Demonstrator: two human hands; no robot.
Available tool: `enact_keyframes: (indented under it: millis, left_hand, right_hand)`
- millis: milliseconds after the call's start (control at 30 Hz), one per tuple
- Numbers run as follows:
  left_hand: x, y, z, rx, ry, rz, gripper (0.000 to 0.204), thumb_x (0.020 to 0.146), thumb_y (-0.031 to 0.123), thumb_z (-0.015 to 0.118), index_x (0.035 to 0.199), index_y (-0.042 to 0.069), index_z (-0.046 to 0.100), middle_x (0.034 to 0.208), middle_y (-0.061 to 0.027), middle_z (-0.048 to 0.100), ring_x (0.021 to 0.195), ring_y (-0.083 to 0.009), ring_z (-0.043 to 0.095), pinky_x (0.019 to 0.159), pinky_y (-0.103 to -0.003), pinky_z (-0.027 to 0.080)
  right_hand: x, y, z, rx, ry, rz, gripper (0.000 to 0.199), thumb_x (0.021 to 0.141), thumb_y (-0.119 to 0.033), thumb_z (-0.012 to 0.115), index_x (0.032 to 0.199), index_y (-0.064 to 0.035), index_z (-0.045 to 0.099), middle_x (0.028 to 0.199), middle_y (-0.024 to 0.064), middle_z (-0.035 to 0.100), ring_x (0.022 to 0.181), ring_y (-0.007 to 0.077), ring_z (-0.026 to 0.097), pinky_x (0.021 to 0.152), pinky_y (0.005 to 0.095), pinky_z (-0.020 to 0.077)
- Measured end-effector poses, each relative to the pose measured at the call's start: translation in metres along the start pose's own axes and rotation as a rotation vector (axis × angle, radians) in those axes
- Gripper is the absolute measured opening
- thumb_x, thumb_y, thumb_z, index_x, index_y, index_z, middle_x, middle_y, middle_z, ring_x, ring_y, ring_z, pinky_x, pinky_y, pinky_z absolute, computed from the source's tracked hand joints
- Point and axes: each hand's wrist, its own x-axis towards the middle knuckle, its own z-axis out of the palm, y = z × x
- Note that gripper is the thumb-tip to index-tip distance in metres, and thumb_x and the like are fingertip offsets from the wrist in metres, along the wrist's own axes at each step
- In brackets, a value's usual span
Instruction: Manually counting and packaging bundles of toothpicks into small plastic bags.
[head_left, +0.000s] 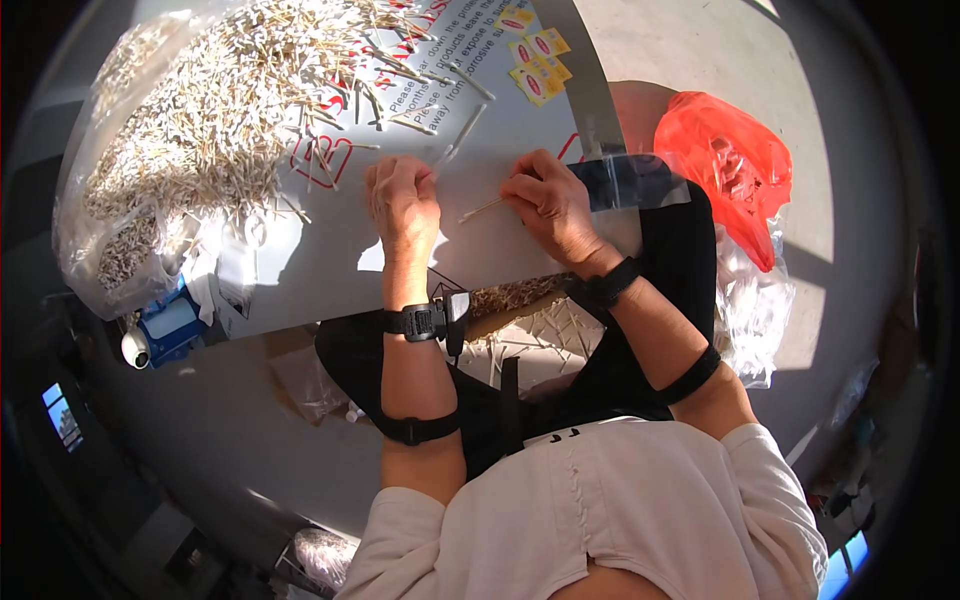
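Note:
My right hand (550,205) pinches a thin cotton swab (482,211) just above the table's near part, its stick pointing left. Beside it, my left hand (405,200) is closed with the fingers curled down toward the tabletop; whatever it may hold is hidden. A big heap of cotton swabs (220,100) spreads over the left of the grey table (330,255), partly inside a clear plastic bag (75,230). A few loose swabs (465,130) lie beyond my hands.
Yellow printed cards (540,70) lie at the far right of the table. Clear film (640,178) is at its right edge, near a red plastic bag (725,165). A blue bottle-like object (168,328) is at the left edge. Below, an open box (535,335) contains swabs.

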Motion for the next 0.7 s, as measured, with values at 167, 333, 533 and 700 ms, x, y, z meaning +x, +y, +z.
enact_keyframes:
  millis: [167, 333, 533, 700]
  left_hand:
    - [-0.008, 0.019, 0.006, -0.075, 0.002, 0.104, 0.014, 0.07, 0.004, 0.073, 0.079, 0.005, 0.062, 0.083, -0.0091, 0.059, 0.087, -0.0306, 0.055, 0.079, -0.042, 0.045]
    - [0.031, 0.036, 0.01, -0.069, -0.08, 0.024, 0.019, 0.07, 0.01, 0.075, 0.082, 0.005, 0.063, 0.085, -0.0101, 0.061, 0.089, -0.0311, 0.056, 0.081, -0.041, 0.044]
    - [0.036, 0.036, 0.014, 0.168, -0.125, 0.14, 0.012, 0.074, 0.01, 0.072, 0.083, 0.006, 0.064, 0.088, -0.008, 0.062, 0.091, -0.0287, 0.056, 0.082, -0.041, 0.045]
    - [0.036, 0.009, -0.007, 0.066, -0.042, 0.055, 0.017, 0.072, 0.002, 0.067, 0.089, 0.007, 0.065, 0.089, -0.0095, 0.061, 0.097, -0.0306, 0.054, 0.085, -0.041, 0.044]
  right_hand:
    - [-0.007, 0.002, -0.001, 0.028, 0.009, -0.045, 0.011, 0.071, -0.006, 0.068, 0.079, -0.0084, 0.062, 0.09, 0.0071, 0.057, 0.085, 0.029, 0.06, 0.07, 0.0382, 0.0498]
    - [-0.006, 0.0, -0.001, 0.045, 0.035, -0.098, 0.012, 0.071, -0.004, 0.067, 0.08, -0.0078, 0.061, 0.091, 0.008, 0.057, 0.085, 0.0299, 0.06, 0.071, 0.0389, 0.0499]
    - [-0.007, 0.0, -0.001, 0.023, 0.036, -0.104, 0.013, 0.07, -0.004, 0.067, 0.08, -0.0077, 0.061, 0.091, 0.0079, 0.057, 0.085, 0.0302, 0.06, 0.072, 0.039, 0.05]
    - [-0.006, 0.001, -0.003, 0.038, 0.039, -0.109, 0.014, 0.069, -0.002, 0.067, 0.08, -0.0075, 0.06, 0.091, 0.0078, 0.058, 0.085, 0.0304, 0.06, 0.072, 0.0391, 0.05]
